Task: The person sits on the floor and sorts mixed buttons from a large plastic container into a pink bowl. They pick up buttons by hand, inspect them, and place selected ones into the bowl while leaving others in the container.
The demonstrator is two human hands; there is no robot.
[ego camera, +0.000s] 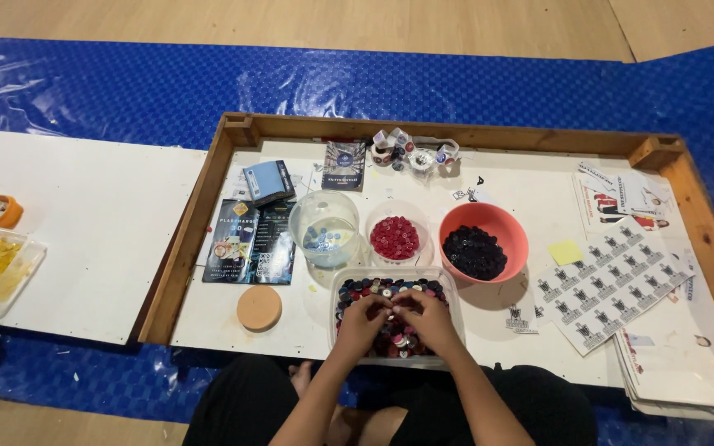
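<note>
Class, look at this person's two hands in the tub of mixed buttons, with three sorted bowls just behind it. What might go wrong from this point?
1. Both the left hand and the right hand dig in the full mixed button tub; buttons could spill over its low rim.
2. The clear bowl, the red-button bowl and the orange bowl stand close together, so a button may land in the wrong one.
3. The tub sits near the board's front edge; a nudge might tip it off.

tray frame (200,206) – bare wood | tub (336,285) – clear plastic | floor sheet (126,91) – glossy blue plastic
</note>
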